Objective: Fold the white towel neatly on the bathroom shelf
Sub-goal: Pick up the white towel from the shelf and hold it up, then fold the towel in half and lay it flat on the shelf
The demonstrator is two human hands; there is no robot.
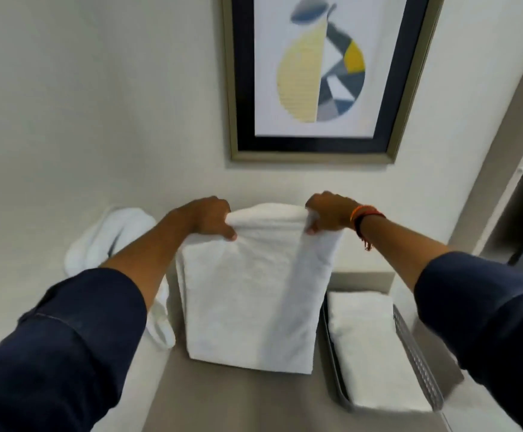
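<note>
Pinching the far edge of the white towel (247, 300), both hands work at its top corners: the left hand (205, 219) closes thumb and fingers on the left corner, the right hand (328, 216) on the right, each curled tight around a bunched roll of cloth. The towel lies lengthwise on the grey shelf (222, 400), already narrowed into a long panel, with one layer lapped over along its right side.

The likely trouble is a crooked fold. If one hand draws its corner toward the person faster than the other, the far edge would land askew against the near one, and the loose right-hand layer could slide out of line. The bunched cloth in each grip may also leave a lumpy edge unless flattened.

Room is tight. A crumpled towel (113, 238) sits heaped just left, its tail touching the working towel's left edge, and could get dragged along. On the right, a mesh tray (416, 347) holding a folded towel (372, 347) sits just beside it, hemming that side. A framed picture (316, 76) hangs on the wall above.
</note>
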